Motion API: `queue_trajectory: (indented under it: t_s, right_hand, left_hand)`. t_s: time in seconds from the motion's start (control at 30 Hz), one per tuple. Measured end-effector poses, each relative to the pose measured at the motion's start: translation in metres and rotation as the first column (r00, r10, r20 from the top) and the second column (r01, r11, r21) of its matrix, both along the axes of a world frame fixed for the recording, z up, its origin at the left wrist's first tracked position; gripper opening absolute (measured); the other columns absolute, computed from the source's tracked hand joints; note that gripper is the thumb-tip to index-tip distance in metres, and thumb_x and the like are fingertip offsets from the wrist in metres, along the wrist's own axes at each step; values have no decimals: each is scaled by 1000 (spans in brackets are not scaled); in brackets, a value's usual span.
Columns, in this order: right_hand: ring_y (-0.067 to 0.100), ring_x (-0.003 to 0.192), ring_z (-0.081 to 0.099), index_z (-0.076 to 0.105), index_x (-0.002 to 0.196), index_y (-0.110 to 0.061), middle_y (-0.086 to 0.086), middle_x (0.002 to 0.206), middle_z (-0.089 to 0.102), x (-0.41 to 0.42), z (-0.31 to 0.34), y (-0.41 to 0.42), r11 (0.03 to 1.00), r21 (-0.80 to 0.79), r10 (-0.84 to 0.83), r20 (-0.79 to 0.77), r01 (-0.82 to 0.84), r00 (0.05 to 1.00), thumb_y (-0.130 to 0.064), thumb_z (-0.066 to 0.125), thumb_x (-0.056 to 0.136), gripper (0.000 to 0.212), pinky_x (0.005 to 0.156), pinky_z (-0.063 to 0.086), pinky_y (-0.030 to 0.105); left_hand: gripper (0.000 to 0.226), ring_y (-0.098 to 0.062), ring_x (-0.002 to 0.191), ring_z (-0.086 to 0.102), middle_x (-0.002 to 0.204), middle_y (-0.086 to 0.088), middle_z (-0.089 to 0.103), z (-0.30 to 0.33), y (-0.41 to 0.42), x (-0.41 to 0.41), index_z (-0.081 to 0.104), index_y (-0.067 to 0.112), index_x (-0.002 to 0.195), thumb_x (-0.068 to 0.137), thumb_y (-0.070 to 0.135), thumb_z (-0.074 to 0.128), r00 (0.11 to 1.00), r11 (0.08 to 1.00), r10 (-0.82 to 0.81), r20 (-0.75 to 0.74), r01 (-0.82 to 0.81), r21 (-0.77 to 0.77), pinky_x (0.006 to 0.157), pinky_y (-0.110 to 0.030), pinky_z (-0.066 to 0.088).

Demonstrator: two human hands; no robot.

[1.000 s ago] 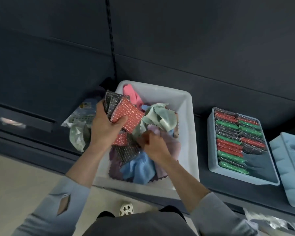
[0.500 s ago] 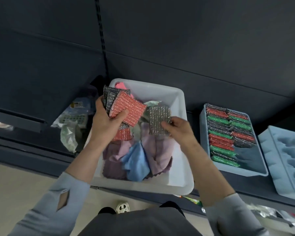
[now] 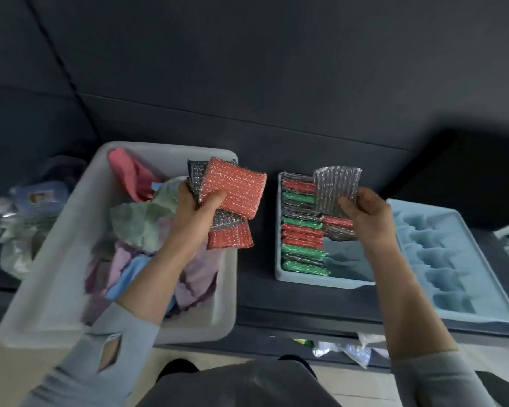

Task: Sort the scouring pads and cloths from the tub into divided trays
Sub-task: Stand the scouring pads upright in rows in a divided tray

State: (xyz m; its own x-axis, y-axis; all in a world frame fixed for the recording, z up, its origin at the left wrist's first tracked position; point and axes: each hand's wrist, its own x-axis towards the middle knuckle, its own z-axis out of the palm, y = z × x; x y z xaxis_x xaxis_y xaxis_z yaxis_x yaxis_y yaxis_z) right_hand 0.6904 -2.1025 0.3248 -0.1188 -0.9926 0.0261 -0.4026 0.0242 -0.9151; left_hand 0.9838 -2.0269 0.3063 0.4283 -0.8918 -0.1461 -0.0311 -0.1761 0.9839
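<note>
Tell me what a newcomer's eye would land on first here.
The fan of red and silver scouring pads gripped in the left hand, held over the right edge of the white tub, draws the eye first. Next comes the single silver pad pinched in the right hand above the blue tray, where red, green and silver pads stand in rows. In the tub lies a heap of pastel cloths.

— Any lettering you can make out down there?
— Nothing readable. The packet (image 3: 39,196) left of the tub (image 3: 71,218) carries a label, but it's too blurred.
</note>
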Motion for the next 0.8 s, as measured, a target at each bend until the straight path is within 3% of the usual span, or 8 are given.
queue_trajectory:
  t_s: [0.07,0.1,0.2,0.3,0.43,0.53,0.67,0.8]
  right_hand:
    - [17,75,62,70,93,-19,-2,77,69,-35,-2,-11,999,-34,18,-207,-25,978,-21,72,85,9,70,46,32]
    - [20,77,62,71,95,-18,-2,76,67,-47,-2,-13,998,-32,39,-314,-52,948,-21,73,84,12,69,43,29]
    - [26,88,65,74,104,-15,7,89,72,-74,-6,-22,987,30,148,-537,-156,830,-18,75,83,21,74,40,26]
    - [30,96,66,75,106,-25,10,99,72,-80,-22,-30,968,64,219,-690,-243,690,-22,73,84,22,77,46,30]
    - [29,103,62,76,104,-25,6,100,71,-78,-43,-33,935,41,249,-785,-353,567,-16,71,83,23,80,51,37]
    - [30,98,63,77,96,-19,4,91,74,-75,-50,-28,907,-24,231,-805,-420,546,-7,74,78,22,71,55,38]
    - [28,95,65,77,100,-22,4,94,74,-72,-49,-27,896,-8,248,-820,-443,516,-8,72,80,25,72,57,38]
    - [27,101,66,69,117,-31,4,108,71,-68,-43,-31,902,164,334,-853,-400,401,-18,64,89,31,83,53,34]
  left_hand:
    - [47,4,92,58,106,16,59,-1,-8,-24,40,24,127,91,39,64,1000,1000,-6,-1,6,-4,67,-2,45]
    - [56,1,98,59,112,14,60,0,-10,-33,40,22,131,88,46,66,1000,1000,-7,-2,7,-10,78,-6,47]
    - [92,-14,128,49,142,7,49,-5,-23,-62,28,25,146,75,66,68,998,1000,-2,-57,2,9,111,-38,36]
    - [69,-10,123,51,128,14,55,-9,-32,-90,38,26,133,80,52,73,991,998,55,-121,-55,3,110,-38,36]
    - [58,2,109,52,113,22,56,-11,-30,-116,38,26,129,85,45,70,991,997,80,-108,-82,-11,102,-26,36]
    - [100,-14,129,49,140,6,52,-7,-26,-123,32,24,143,65,71,73,988,994,110,-107,-111,-3,113,-43,35]
    - [73,-14,121,56,130,5,58,-4,-26,-126,38,22,136,78,50,72,985,991,131,-115,-133,-10,111,-45,39]
    - [85,-15,124,54,132,5,58,-2,-31,-124,38,22,138,69,61,71,989,994,108,-97,-111,-19,111,-45,38]
